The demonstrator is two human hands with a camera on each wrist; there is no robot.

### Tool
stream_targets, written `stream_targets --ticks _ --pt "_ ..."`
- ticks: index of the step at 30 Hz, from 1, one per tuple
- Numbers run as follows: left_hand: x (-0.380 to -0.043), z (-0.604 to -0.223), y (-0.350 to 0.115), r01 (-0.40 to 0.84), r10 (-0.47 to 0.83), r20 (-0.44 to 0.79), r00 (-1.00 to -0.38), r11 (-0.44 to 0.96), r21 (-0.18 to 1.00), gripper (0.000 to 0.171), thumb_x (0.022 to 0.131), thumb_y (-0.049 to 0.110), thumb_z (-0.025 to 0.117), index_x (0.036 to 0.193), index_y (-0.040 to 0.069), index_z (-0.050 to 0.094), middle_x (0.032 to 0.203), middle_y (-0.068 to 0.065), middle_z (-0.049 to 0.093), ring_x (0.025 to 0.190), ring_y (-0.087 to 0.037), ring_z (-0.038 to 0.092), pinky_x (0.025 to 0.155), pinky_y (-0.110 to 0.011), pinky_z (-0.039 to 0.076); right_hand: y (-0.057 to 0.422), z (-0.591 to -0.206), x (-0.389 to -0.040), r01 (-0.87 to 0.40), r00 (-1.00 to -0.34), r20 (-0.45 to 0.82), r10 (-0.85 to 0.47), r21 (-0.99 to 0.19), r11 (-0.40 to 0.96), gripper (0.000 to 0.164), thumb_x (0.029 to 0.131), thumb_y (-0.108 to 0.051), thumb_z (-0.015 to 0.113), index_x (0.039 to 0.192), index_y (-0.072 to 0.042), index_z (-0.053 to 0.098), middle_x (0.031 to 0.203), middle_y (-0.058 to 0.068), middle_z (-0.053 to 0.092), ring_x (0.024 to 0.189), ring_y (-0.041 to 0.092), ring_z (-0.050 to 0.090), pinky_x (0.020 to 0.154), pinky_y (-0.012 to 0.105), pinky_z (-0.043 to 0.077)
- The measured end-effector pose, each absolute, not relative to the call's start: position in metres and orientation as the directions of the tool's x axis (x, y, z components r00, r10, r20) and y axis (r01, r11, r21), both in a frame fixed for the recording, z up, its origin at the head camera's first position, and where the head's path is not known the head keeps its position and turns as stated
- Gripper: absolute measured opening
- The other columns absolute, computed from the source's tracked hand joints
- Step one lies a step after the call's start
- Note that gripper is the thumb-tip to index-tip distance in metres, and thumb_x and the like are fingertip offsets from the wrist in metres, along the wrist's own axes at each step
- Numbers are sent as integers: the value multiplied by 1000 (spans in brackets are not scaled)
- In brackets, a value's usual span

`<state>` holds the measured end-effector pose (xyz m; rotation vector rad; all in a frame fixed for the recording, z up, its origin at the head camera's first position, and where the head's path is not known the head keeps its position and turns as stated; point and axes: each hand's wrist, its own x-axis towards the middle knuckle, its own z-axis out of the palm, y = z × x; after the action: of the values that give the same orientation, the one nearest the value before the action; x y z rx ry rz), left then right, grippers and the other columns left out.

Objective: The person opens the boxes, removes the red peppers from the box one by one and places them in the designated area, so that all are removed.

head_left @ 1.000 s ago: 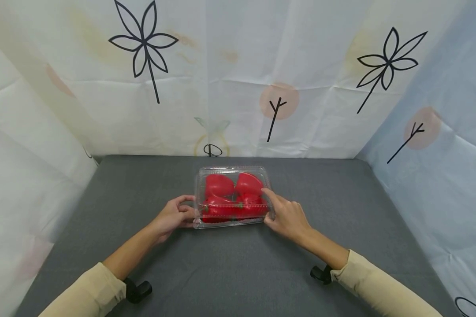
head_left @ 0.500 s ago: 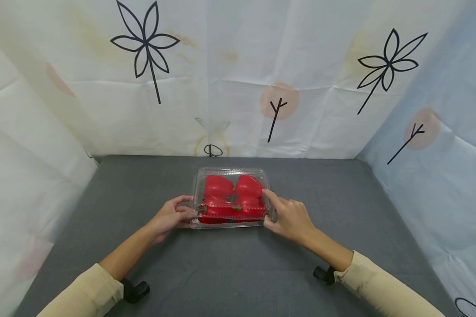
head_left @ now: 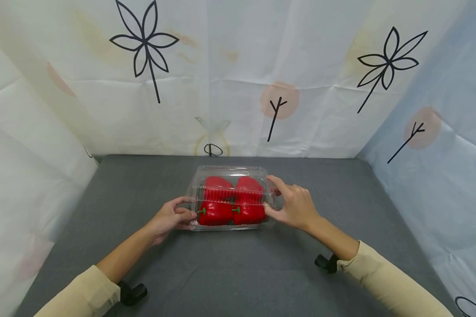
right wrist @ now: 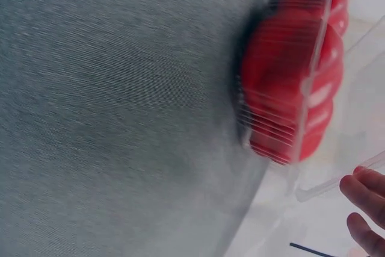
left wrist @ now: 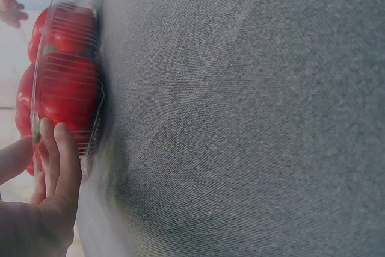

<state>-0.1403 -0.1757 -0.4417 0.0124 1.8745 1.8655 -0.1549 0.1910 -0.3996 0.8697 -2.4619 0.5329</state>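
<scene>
A clear plastic clamshell box with several red bell peppers in it lies on the grey cloth. Its lid is tilted up, with the front edge raised above the peppers. At the box's left side my left hand pinches the rim, thumb above and fingers below, as the left wrist view shows. My right hand holds the right edge of the lid between thumb and fingers. In the right wrist view the fingers meet the lid's edge, apart from the base.
Grey cloth covers the table around the box. White fabric walls with printed flowers and trees stand behind and on both sides. A black strap shows at the left wrist, another black strap at the right.
The lid's front edge has risen and swung back, uncovering the front peppers and their green stems. My right hand has moved up slightly with it. The left hand stays at the rim.
</scene>
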Motion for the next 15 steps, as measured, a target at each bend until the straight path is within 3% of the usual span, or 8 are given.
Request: stream_targets --ticks 10,15 --pt "-134 -442 -179 -334 372 -335 -865 70 940 58 97 7 64 146 -3 34 100 -14 70 89 -19 67 84 -39 58 192 -380 -167 -641 -714 587 -381 -329 693 60 80 -24 76 133 -8 54 83 5 72 60 20 62 51 35 45" --pt "-130 -441 -180 -338 371 -346 -862 87 937 59 95 8 66 145 -2 35 98 -11 70 87 -19 67 84 -39 58 191 -375 -174 -613 -764 561 -318 -478 630 59 81 -19 78 134 -6 54 87 7 72 76 24 68 68 46 55"
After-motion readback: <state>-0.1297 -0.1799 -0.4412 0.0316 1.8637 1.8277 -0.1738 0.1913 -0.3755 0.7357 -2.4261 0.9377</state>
